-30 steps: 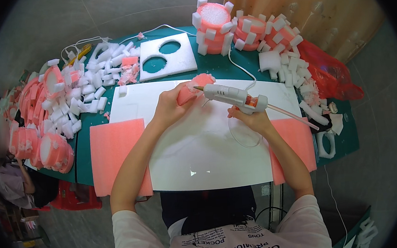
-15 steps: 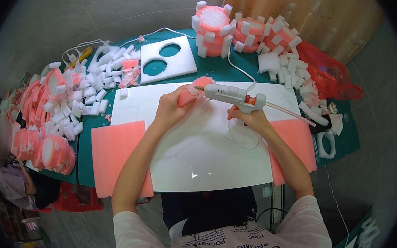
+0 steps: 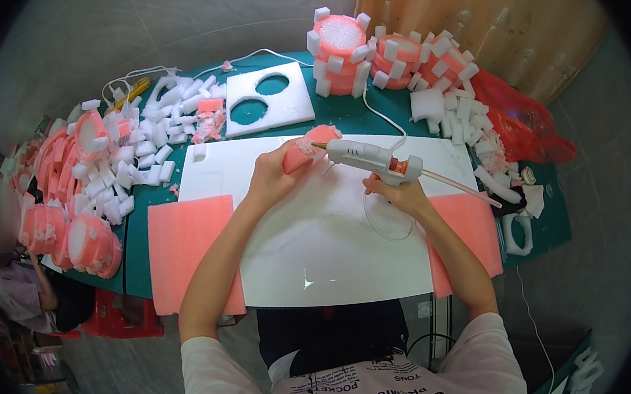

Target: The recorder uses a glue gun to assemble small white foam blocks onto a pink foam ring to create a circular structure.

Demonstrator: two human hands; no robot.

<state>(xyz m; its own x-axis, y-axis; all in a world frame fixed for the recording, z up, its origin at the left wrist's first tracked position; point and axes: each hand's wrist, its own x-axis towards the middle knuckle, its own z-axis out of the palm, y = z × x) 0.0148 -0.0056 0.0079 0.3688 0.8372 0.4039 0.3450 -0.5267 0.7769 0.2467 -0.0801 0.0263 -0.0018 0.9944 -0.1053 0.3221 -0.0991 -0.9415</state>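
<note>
My left hand (image 3: 275, 174) is closed round a pink foam piece (image 3: 301, 154), held tilted above the far part of a glossy white board (image 3: 313, 264). In my right hand (image 3: 398, 189) is a white hot glue gun (image 3: 360, 155), its brass nozzle pointing left at the pink foam, touching it or very close. A clear glue stick (image 3: 463, 187) sticks out of the gun's back end. The gun hides some of my right fingers, and the foam hides my left fingertips. Pink foam sheets (image 3: 192, 251) lie at both sides under the board.
White foam blocks (image 3: 145, 155) and pink foam rings (image 3: 93, 244) are heaped at left. A foam plate with two holes (image 3: 297, 109) lies behind the board. Foam drums (image 3: 342, 61) stand at the back right, near a red plastic bag (image 3: 521, 121). Another person (image 3: 22, 287) sits at far left.
The whole view has shifted slightly. Both hands keep their holds, and the gun's nozzle stays at the pink foam piece with hardly any visible movement.
</note>
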